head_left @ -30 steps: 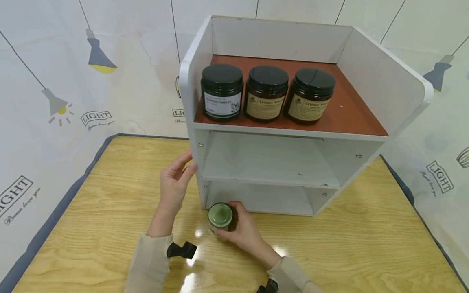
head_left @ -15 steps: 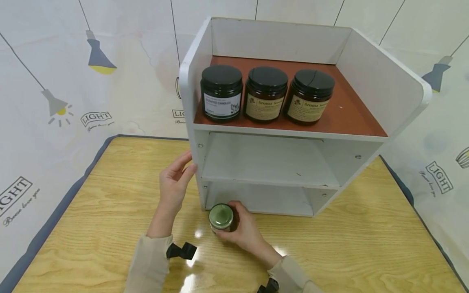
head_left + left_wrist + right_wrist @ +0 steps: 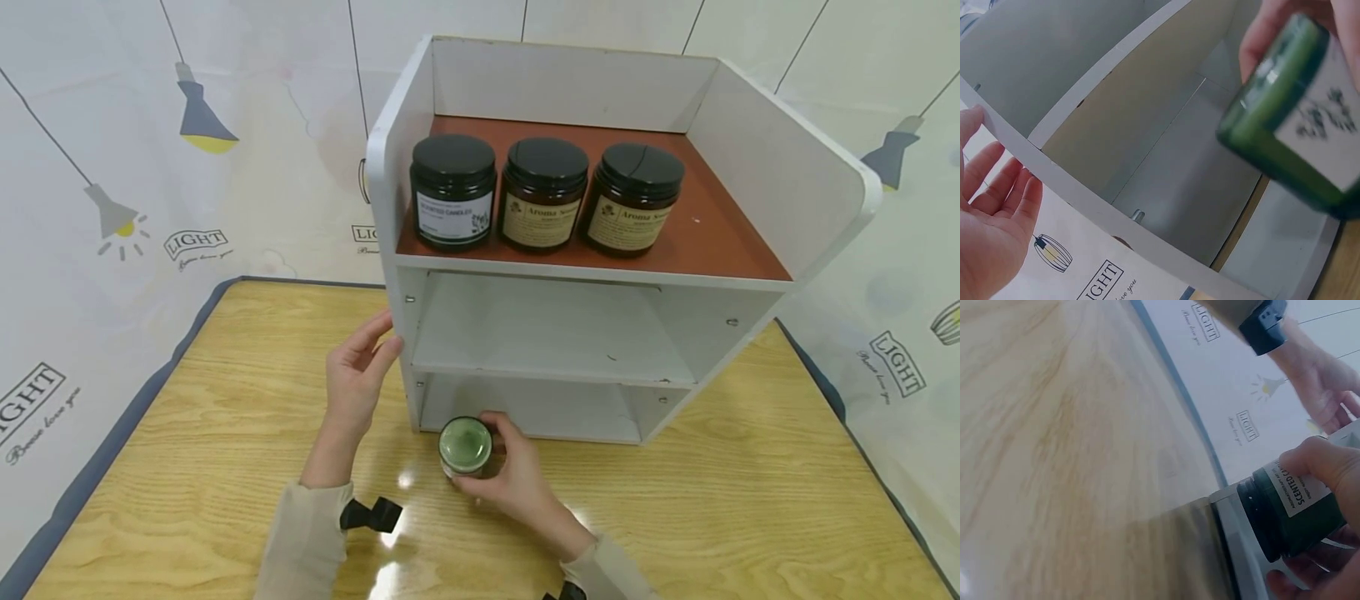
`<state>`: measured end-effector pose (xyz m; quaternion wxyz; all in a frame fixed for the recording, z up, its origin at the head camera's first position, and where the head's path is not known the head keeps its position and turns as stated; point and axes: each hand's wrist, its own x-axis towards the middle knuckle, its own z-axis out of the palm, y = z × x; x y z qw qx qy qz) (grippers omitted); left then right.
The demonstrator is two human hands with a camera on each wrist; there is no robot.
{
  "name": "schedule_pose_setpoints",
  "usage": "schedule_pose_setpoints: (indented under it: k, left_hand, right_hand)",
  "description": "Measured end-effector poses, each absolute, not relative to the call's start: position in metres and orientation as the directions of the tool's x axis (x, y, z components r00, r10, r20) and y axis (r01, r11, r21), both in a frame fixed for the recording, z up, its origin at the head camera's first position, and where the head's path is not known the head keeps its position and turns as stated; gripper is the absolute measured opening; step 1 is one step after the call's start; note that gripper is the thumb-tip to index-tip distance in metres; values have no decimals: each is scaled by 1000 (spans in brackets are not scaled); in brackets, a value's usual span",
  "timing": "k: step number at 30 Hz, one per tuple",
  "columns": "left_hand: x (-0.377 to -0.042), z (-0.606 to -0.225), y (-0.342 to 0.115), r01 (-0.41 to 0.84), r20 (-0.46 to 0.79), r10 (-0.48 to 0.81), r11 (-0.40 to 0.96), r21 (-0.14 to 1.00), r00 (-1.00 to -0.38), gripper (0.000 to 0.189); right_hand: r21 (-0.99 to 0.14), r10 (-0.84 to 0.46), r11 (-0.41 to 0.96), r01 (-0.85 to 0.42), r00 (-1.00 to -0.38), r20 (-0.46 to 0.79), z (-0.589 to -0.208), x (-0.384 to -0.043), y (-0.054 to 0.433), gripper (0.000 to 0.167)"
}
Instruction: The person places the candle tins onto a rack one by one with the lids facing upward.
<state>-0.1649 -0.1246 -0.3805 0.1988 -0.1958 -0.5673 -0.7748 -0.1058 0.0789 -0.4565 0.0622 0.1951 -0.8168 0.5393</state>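
Observation:
My right hand (image 3: 517, 475) grips a green glass scented candle jar (image 3: 466, 446) just in front of the shelf unit's lower left corner. Its glass base faces up in the head view; in the right wrist view the dark ridged lid end (image 3: 1263, 519) points toward the table. Thumb and fingers wrap the jar's sides, over a white label (image 3: 1329, 119). My left hand (image 3: 356, 375) touches the left side panel of the white shelf unit (image 3: 592, 271). The left wrist view shows its thumb by the panel's front edge and its relaxed fingers (image 3: 1007, 187) along the outer face.
On the red-brown top shelf (image 3: 727, 242) stand three black-lidded jars: a white-labelled one (image 3: 453, 196) and two with tan labels, one in the middle (image 3: 543, 200) and one right (image 3: 633, 204). A wooden table (image 3: 750, 500) bears the unit, before a printed backdrop (image 3: 285, 167).
My right hand has moved the jar slightly to the right, and the jar looks a bit larger in the head view. My left hand stays at the side panel.

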Motion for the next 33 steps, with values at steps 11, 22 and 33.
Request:
schedule_pose_setpoints:
  k: [11,22,33]
  left_hand:
    - [-165,-381,-125,539,542,-76,-282,794,-837,34]
    - [-164,-380,-125,523,523,-80,-267,809,-849,34]
    - [-163,-378,-125,504,500,-88,-267,821,-862,31]
  right_hand:
    - [-877,-263,274,-394,-908,326,-434,-95,94,65]
    - [-872,-236,221,-436,-892,386,-413,-86,109,65]
    - [-854,-196,233,-465,-883,427,-401,-81,121,67]
